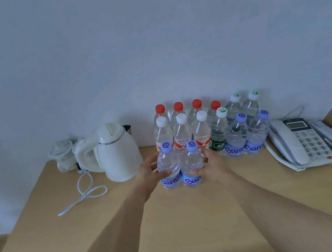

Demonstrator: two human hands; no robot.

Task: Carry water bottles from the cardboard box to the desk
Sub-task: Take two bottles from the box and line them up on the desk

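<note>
Bottles side by side: left hand (147, 174) grips left bottle (168, 165), right hand (210, 162) grips right bottle (192, 165).

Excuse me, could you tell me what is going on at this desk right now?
A person is setting two blue-capped bottles on the desk. The left hand grips the left bottle, the right hand grips the right bottle, side by side in front of the bottles already lined up by the wall. A kettle stands to the left and a phone lies to the right.
</note>
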